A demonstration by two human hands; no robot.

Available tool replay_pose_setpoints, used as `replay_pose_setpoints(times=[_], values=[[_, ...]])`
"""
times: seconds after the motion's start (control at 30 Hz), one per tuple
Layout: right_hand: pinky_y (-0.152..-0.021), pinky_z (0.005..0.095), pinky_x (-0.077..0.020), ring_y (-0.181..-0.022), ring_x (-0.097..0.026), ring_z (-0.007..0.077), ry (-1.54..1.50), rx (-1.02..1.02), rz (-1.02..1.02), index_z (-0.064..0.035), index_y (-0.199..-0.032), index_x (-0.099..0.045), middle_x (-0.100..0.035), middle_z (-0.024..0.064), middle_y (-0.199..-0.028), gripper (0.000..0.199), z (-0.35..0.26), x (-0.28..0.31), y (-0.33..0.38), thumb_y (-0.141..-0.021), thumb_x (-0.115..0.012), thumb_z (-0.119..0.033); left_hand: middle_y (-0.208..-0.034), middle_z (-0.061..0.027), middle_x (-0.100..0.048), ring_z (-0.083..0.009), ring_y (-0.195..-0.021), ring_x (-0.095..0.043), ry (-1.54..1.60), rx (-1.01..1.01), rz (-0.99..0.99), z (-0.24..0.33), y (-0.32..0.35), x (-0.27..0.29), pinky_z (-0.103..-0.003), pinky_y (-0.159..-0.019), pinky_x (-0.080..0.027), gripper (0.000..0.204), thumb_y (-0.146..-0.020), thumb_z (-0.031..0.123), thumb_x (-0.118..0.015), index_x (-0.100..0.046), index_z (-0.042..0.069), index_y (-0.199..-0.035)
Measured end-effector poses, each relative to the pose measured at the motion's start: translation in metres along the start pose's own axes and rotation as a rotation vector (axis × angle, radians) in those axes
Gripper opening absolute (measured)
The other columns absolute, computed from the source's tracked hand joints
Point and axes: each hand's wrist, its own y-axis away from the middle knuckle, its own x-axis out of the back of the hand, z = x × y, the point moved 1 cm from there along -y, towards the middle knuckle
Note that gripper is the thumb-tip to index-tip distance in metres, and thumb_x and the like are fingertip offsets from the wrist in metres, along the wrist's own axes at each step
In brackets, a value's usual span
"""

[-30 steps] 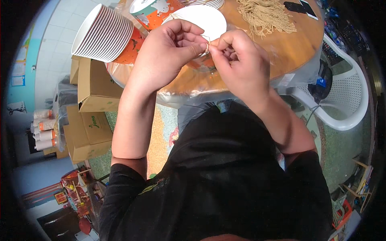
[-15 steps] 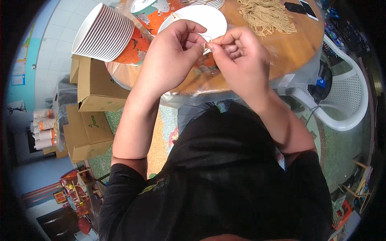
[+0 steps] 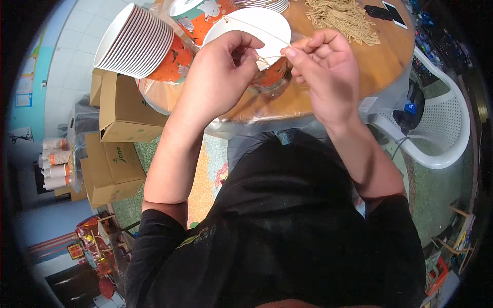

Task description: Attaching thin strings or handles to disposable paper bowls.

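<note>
A paper bucket (image 3: 241, 35) stands in front of me on the table, white inside and orange outside, its mouth tipped toward me. A thin tan cord (image 3: 257, 26) crosses its mouth from the far left rim. My left hand (image 3: 218, 66) is closed at the near rim, thumb outside and fingers curled over the inside, beside a small loop of the cord. To its right, my right hand (image 3: 328, 66) pinches the cord between thumb and forefinger, with the other fingers loosely curled. The cord is taut between the far rim and this pinch. The left fingertips are partly hidden.
A tall stack of nested paper buckets (image 3: 134, 43) lies tilted at the table's left. Another patterned bucket (image 3: 203, 20) stands behind. Bundled tan cords (image 3: 341, 20) and a phone (image 3: 394, 15) lie at the far right. Cardboard boxes (image 3: 115, 161) flank the left, a white plastic chair (image 3: 441, 123) the right.
My right hand has moved right, away from the left, drawing the cord into a straight line across the bucket's mouth. My left hand stays at the rim.
</note>
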Motion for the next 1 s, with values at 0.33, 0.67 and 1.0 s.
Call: replay_pose_setpoints(times=[0.33, 0.67, 1.0], values=[[-0.072, 0.0225, -0.0453, -0.084, -0.056, 0.0096, -0.409, -0.412, -0.026, -0.0116, -0.132, -0.052, -0.071, 0.0066, -0.110, 0.032, -0.016, 0.015, 0.015, -0.105, -0.069, -0.003, -0.091, -0.0109, -0.080, -0.0165, -0.081, -0.077, -0.091, 0.021, -0.023, -0.004, -0.001, 0.012, -0.033, -0.077, -0.061, 0.016, -0.096, 0.003, -0.070, -0.081, -0.002, -0.107], [-0.078, 0.0267, -0.0499, -0.092, -0.064, 0.0116, -0.482, -0.425, -0.037, -0.0158, -0.122, -0.055, -0.074, 0.0054, -0.111, 0.026, -0.003, 0.034, 0.019, -0.105, -0.073, -0.010, -0.104, -0.0091, -0.074, -0.0201, -0.098, -0.072, -0.170, -0.155, -0.156, -0.004, 0.005, 0.015, -0.033, -0.090, -0.056, 0.014, -0.095, -0.007, -0.067, -0.078, -0.003, -0.105], [-0.081, 0.0328, -0.0523, -0.094, -0.069, 0.0179, -0.535, -0.446, -0.118, -0.0116, -0.124, -0.058, -0.075, 0.0077, -0.109, 0.018, 0.002, 0.019, 0.030, -0.109, -0.068, -0.010, -0.098, -0.0090, -0.079, -0.0314, -0.099, -0.077, -0.233, -0.432, 0.054, 0.000, 0.029, -0.020, -0.044, -0.095, -0.057, 0.019, -0.091, 0.012, -0.085, -0.080, 0.006, -0.109]])
